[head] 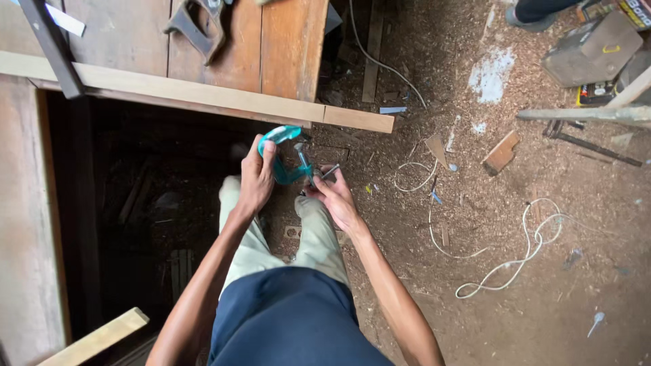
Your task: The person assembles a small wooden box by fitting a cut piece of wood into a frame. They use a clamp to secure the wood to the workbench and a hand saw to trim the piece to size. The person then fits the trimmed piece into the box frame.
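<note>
The left hand (256, 177) holds the green clamp (283, 154) by its frame, the right hand (333, 195) pinches its screw handle, and the clamp is not yet on the plank (203, 95) at 12 o'clock.

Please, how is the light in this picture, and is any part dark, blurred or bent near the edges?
Head view: soft daylight falls evenly on the sawdust floor, with no glare; the space under the workbench is deep shadow, its contents hard to tell; the left hand, right hand and teal clamp look sharp; the long wooden strip bends slightly, suggesting wide-angle distortion.
</note>
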